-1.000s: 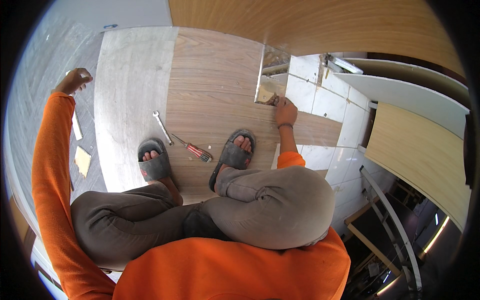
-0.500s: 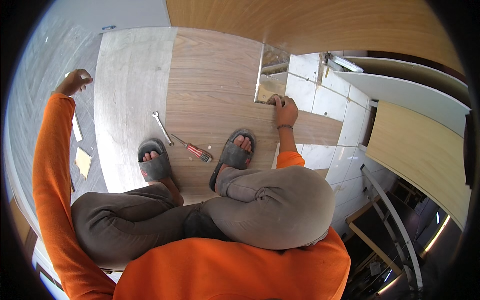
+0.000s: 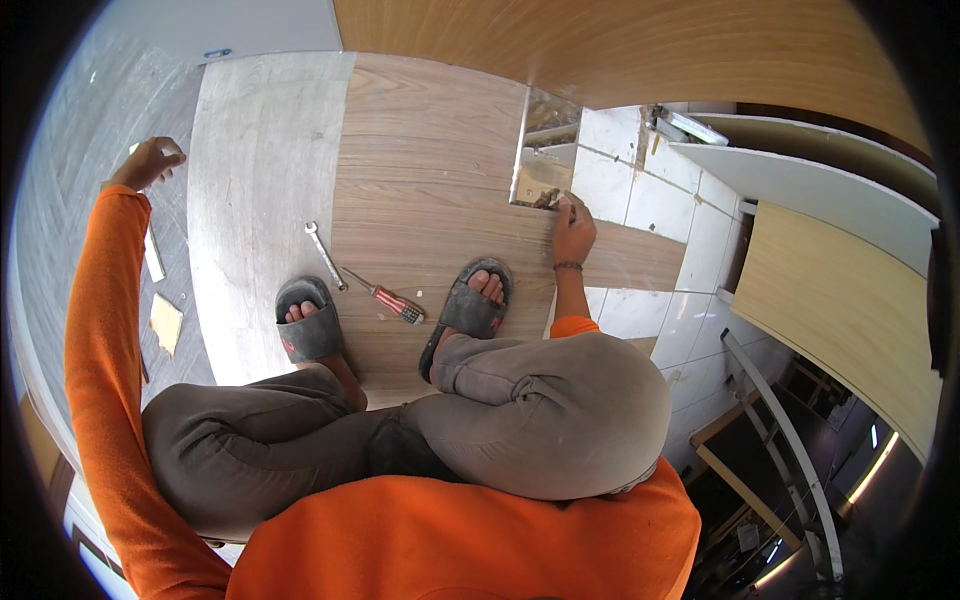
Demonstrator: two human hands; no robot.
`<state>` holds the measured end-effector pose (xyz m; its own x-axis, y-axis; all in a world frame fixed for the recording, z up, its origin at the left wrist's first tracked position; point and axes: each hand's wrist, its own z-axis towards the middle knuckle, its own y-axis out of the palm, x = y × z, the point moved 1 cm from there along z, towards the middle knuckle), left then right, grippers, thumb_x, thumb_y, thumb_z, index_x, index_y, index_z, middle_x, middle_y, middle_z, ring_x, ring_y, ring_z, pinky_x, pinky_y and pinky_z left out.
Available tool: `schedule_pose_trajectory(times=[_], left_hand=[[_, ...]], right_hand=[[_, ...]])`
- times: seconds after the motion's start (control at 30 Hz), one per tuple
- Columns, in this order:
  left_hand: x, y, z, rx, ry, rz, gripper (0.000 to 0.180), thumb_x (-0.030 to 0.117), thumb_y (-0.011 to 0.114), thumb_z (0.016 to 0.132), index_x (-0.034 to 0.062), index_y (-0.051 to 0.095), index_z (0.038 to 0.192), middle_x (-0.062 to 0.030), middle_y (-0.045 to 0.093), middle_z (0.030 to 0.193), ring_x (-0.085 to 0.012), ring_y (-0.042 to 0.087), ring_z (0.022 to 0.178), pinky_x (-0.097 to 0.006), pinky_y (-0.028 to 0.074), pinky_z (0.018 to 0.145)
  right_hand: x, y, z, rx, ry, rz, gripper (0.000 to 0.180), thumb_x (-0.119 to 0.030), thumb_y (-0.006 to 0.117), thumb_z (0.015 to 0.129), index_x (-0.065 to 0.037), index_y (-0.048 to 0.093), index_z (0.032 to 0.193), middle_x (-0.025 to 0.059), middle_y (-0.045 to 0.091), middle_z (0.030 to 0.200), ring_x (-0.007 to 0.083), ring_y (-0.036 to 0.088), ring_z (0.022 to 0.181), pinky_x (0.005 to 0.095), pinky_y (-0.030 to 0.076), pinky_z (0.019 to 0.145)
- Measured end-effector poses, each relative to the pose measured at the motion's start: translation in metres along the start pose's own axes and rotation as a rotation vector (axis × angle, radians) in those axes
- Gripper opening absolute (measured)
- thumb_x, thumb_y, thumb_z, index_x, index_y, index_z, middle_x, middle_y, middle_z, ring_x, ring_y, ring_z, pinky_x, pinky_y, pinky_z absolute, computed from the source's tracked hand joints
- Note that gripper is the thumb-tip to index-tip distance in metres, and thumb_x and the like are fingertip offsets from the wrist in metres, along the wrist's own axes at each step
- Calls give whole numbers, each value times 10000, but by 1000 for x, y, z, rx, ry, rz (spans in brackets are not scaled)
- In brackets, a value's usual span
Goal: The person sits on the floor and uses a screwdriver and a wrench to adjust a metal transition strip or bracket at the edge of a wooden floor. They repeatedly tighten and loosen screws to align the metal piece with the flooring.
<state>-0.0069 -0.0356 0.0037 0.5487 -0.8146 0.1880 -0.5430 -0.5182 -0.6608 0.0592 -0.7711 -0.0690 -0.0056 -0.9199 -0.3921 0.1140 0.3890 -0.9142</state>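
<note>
My right hand (image 3: 573, 238) is at the near right corner of a rectangular cut-out (image 3: 541, 172) in the wood-look floor panel (image 3: 430, 150). Its fingers are bent together there, and what they pinch, if anything, is too small to make out. Dark crumbly debris (image 3: 546, 200) lies by the fingertips. Out to the left, my left hand (image 3: 148, 164) hangs with loosely curled fingers, nothing visible in it. Between and ahead of my sandalled feet lie a spanner (image 3: 324, 257) and a screwdriver (image 3: 385, 297) with a red, white and dark handle.
White floor tiles (image 3: 655, 200) show right of the panel. An orange-brown wooden board (image 3: 640, 45) spans the far side. Pale boards (image 3: 840, 300) and a curved metal bar (image 3: 790, 440) stand at the right. A broken yellowish scrap (image 3: 166, 326) lies on the grey floor at left.
My right hand has drawn back slightly to the right from the cut-out's corner, uncovering more of the dark debris. The left hand stays in place.
</note>
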Motion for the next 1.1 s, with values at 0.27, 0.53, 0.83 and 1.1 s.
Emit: schedule_pose_trajectory(times=[0.27, 0.53, 0.83, 1.1], left_hand=[[-5, 2, 0, 25, 20, -25, 288, 263, 625, 920, 35, 651, 1094, -182, 689, 837, -249, 675, 719, -376, 535, 644], [-9, 3, 0, 42, 15, -35, 284, 241, 617, 925, 26, 651, 1107, -192, 693, 857, -263, 688, 747, -383, 545, 666], [-10, 0, -2, 19, 12, -32, 321, 291, 627, 926, 49, 650, 1134, -181, 698, 841, -260, 688, 767, -387, 539, 697], [3, -3, -8, 4, -7, -15, 327, 308, 625, 926, 63, 657, 1141, -183, 702, 856, -264, 691, 785, -407, 541, 733]], right_hand=[[-8, -5, 1, -46, -25, -58, 202, -233, 660, 873, -45, 703, 932, 140, 664, 913, 311, 644, 820, 409, 517, 747], [6, 3, 11, -36, -122, -140, 231, -262, 697, 842, -46, 698, 926, 141, 659, 925, 313, 641, 822, 401, 515, 728], [-4, -4, 6, 7, -175, 78, 133, -151, 715, 815, -63, 709, 914, 106, 670, 918, 296, 649, 810, 381, 527, 707], [5, 2, 13, -59, -122, -79, 176, -237, 705, 833, -75, 683, 895, 104, 656, 903, 302, 641, 789, 402, 521, 697]])
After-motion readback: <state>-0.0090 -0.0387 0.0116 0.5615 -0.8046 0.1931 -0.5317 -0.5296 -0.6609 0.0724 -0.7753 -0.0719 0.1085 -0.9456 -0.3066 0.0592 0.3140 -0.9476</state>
